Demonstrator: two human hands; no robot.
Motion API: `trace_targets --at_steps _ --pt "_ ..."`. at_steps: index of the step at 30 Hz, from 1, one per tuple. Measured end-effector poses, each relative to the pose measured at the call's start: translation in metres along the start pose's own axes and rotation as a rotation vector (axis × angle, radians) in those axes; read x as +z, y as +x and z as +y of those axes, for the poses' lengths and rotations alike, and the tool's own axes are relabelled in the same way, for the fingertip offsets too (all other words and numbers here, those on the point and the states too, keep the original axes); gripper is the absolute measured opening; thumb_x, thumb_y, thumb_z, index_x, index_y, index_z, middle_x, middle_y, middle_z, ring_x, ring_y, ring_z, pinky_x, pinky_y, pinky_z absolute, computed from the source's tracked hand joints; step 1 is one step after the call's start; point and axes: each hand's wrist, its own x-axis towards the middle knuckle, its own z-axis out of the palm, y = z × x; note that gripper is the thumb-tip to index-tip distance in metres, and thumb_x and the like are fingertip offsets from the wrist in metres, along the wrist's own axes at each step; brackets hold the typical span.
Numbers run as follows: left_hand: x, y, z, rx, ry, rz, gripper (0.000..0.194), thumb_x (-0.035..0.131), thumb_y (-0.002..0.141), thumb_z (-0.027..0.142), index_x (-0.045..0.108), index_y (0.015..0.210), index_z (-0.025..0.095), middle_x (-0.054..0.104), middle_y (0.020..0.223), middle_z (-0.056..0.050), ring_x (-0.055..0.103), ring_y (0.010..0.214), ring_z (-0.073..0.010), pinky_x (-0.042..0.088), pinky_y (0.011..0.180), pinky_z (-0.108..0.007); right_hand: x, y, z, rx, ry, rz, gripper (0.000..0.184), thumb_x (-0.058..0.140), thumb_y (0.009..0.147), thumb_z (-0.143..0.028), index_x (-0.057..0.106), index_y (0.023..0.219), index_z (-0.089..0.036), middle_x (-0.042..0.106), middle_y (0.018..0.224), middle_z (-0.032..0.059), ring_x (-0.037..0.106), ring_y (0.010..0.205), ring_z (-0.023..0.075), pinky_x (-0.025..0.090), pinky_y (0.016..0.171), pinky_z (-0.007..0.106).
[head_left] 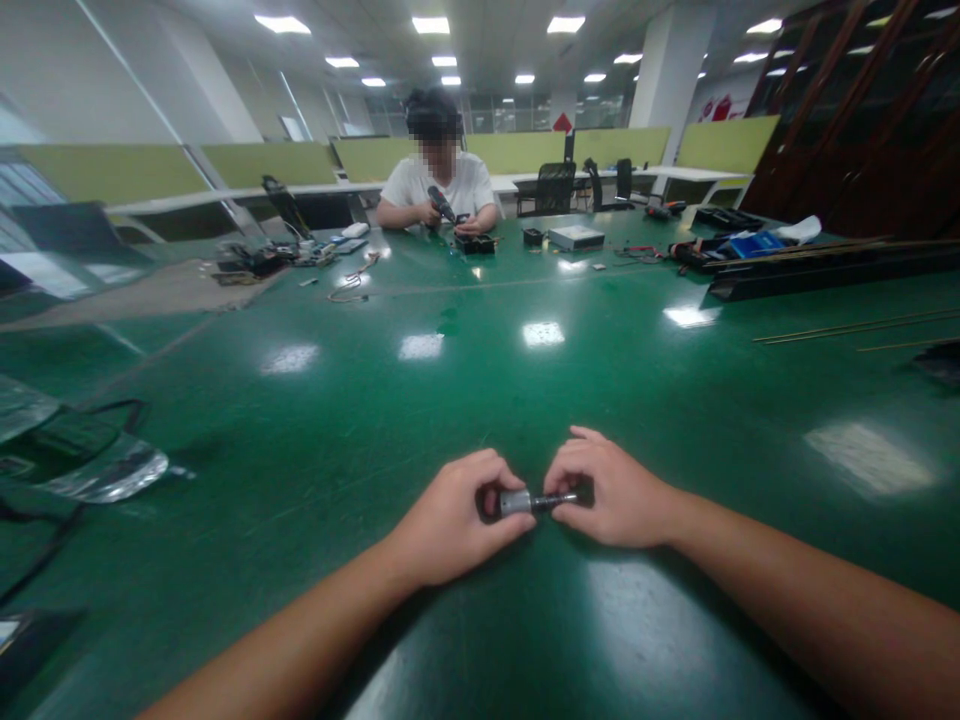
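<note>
Low over the green tabletop, both of my hands meet at a small tool-like cylinder (516, 502) with a silver barrel and a thinner dark shaft. My left hand (461, 515) grips the silver end, thumb below and fingers curled over it. The thin dark end is pinched between the thumb and fingers of my right hand (611, 490). It lies roughly level, pointing left to right. My fingers cover both ends, so its exact kind does not show.
Across the green table (465, 400), a person (439, 185) holds a power drill (441, 203) over a black box (475, 243). Cables and parts (255, 258) lie far left, a silver box (576, 237) at the back, and a long black channel (832, 275) at right. A clear plastic package (82, 450) sits near left.
</note>
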Motion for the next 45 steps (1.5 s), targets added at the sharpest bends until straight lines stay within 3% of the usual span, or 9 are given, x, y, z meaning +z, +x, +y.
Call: trace_targets --at_steps 7,13,26,35,41,45 --pt "0.001 0.000 -0.001 0.002 0.006 0.006 0.016 0.073 0.078 0.028 0.063 0.085 0.017 0.059 0.077 0.000 0.056 0.069 -0.0146 0.041 0.063 -0.024 -0.006 0.000 -0.001 -0.021 -0.019 -0.042 0.014 0.072 0.072 -0.018 0.067 0.083 -0.022 0.067 0.080 -0.0025 0.063 0.080 0.0165 0.024 0.112 0.056" --pt "0.001 0.000 -0.002 0.008 0.024 0.007 0.016 0.072 0.079 0.029 0.064 0.086 0.017 0.058 0.076 0.000 0.055 0.069 -0.0145 0.041 0.064 -0.025 -0.009 -0.002 0.003 -0.031 -0.003 -0.035 0.011 0.074 0.077 -0.030 0.068 0.081 -0.021 0.069 0.079 -0.0014 0.064 0.081 0.0160 0.029 0.109 0.051" --pt "0.001 0.001 -0.001 -0.008 -0.003 -0.005 0.017 0.072 0.080 0.029 0.064 0.088 0.017 0.059 0.078 0.000 0.056 0.068 -0.0140 0.042 0.062 -0.024 -0.024 -0.005 0.009 0.019 -0.013 -0.086 0.010 0.078 0.072 -0.023 0.069 0.076 -0.021 0.067 0.075 -0.0040 0.064 0.074 0.0134 0.028 0.111 0.054" --pt "0.000 0.002 0.000 -0.005 -0.016 -0.015 0.016 0.072 0.080 0.029 0.064 0.088 0.017 0.060 0.079 0.000 0.057 0.069 -0.0142 0.042 0.063 -0.025 -0.038 -0.007 0.028 0.051 -0.036 -0.114 0.010 0.077 0.071 -0.023 0.068 0.075 -0.020 0.064 0.072 -0.0065 0.063 0.069 0.0113 0.025 0.112 0.055" --pt "0.001 0.002 -0.001 -0.002 -0.003 -0.012 0.016 0.072 0.080 0.029 0.063 0.087 0.017 0.059 0.078 0.000 0.056 0.069 -0.0142 0.042 0.062 -0.025 -0.034 -0.006 0.023 0.040 -0.020 -0.120 0.011 0.078 0.072 -0.027 0.070 0.076 -0.021 0.065 0.073 -0.0062 0.064 0.072 0.0118 0.022 0.113 0.054" --pt "0.003 0.002 -0.002 -0.012 0.010 0.000 0.017 0.072 0.080 0.029 0.061 0.085 0.016 0.058 0.077 0.000 0.055 0.067 -0.0142 0.040 0.061 -0.025 -0.025 -0.003 0.018 0.038 -0.013 -0.081 0.011 0.078 0.074 -0.028 0.070 0.077 -0.020 0.067 0.074 -0.0045 0.064 0.074 0.0125 0.026 0.111 0.050"
